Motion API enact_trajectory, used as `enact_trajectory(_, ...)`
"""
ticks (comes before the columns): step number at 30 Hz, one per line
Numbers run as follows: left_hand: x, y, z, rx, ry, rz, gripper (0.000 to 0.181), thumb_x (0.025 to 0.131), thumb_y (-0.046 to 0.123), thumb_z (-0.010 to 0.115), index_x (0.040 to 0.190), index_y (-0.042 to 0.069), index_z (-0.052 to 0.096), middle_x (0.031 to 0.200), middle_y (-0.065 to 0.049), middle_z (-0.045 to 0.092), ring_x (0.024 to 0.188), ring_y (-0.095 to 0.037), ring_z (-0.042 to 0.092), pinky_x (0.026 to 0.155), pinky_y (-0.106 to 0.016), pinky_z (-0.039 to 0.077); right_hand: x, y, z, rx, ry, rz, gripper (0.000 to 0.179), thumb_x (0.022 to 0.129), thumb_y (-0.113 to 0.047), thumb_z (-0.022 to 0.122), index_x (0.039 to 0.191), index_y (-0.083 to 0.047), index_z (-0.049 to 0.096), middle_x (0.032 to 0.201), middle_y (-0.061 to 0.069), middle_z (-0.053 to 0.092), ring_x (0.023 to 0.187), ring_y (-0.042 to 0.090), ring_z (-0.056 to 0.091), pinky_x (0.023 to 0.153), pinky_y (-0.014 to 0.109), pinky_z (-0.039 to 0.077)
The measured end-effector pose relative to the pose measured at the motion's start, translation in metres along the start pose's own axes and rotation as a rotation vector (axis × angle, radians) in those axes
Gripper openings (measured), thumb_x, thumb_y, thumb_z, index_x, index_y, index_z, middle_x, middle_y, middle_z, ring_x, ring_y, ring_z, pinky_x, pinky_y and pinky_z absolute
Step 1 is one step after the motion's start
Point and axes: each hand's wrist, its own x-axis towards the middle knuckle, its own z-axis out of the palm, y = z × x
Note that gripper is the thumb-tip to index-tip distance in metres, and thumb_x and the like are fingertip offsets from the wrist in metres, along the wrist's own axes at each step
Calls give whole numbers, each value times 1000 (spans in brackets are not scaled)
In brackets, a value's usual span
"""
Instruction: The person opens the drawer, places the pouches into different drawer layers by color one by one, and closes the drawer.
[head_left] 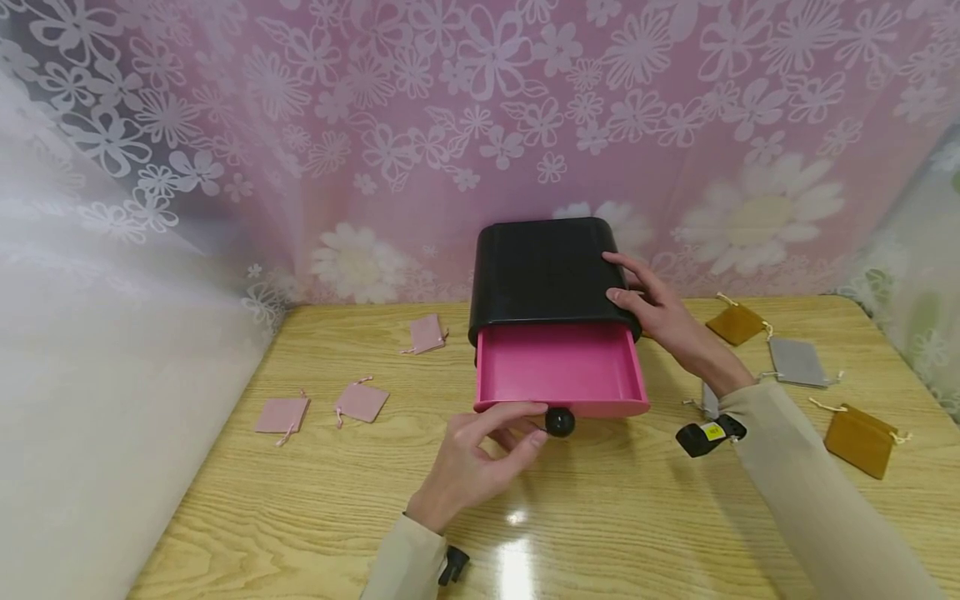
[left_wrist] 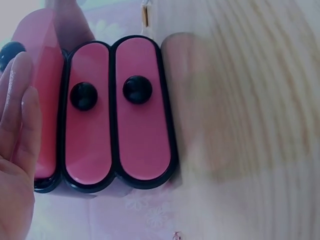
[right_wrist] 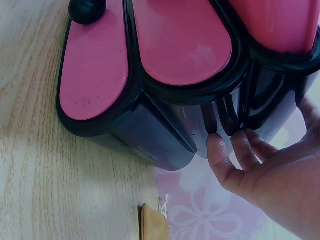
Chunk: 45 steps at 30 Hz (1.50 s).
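Observation:
A black three-tier drawer cabinet (head_left: pixel 547 275) with pink drawers stands at the back of the table. Its top drawer (head_left: pixel 558 371) is pulled out and bare inside; the middle drawer (left_wrist: pixel 89 135) and bottom drawer (left_wrist: pixel 144 135) are closed. My left hand (head_left: pixel 480 454) is at the front of the top drawer, thumb and index finger pinching the left side of its round black knob (head_left: pixel 559 422). My right hand (head_left: pixel 660 312) rests against the cabinet's right side, fingertips on its upper edge and wall, as the right wrist view also shows.
Left of the cabinet lie three pink drawstring pouches (head_left: pixel 362 401). To the right are brown pouches (head_left: pixel 861 440) and grey pouches (head_left: pixel 798 362), one grey partly hidden by my right wrist. A flowered curtain (head_left: pixel 420 167) hangs close behind the cabinet.

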Motion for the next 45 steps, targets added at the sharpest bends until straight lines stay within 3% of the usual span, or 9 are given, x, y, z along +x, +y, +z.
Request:
enact_trajectory(9, -2, 3, -15, 17, 72, 94, 23, 98, 14, 67, 118, 2, 68, 83, -7, 78, 67, -7, 71, 62, -13, 55, -1, 0, 0, 4, 2, -6, 60, 109, -33, 46, 164, -36, 20, 160, 21, 31, 111, 0, 61, 83, 23, 58)
enact_trajectory(17, -3, -4, -29, 18, 180, 190, 21, 97, 10, 65, 113, -4, 66, 74, -12, 75, 51, -7, 65, 56, -14, 53, 0, 0, 1, -14, 12, -10, 60, 109, -33, 46, 164, -35, 20, 161, 21, 31, 110, -1, 60, 81, 23, 58)
enact_trajectory(23, -1, -8, -39, 31, 261, 211, 21, 97, 10, 65, 109, -8, 66, 72, -14, 73, 49, -9, 63, 54, -17, 53, 0, 1, 1, -12, 15, -12, 60, 109, -32, 46, 164, -35, 21, 162, 21, 30, 110, -1, 60, 81, 24, 59)
enact_trajectory(37, -3, -10, -57, 46, 368, 130, 19, 96, 5, 64, 109, -9, 67, 81, -18, 74, 55, -14, 67, 58, -23, 55, 1, 1, 1, -6, 17, -20, 60, 109, -31, 46, 164, -34, 21, 160, 22, 32, 110, -2, 61, 81, 23, 58)
enact_trajectory(45, -5, -19, -66, 44, 363, 20, 29, 85, -7, 66, 114, -6, 68, 98, -19, 74, 82, -12, 71, 72, -22, 56, 2, 3, 2, -11, 17, -24, 60, 109, -32, 47, 164, -34, 22, 160, 22, 33, 109, -1, 62, 80, 24, 59)
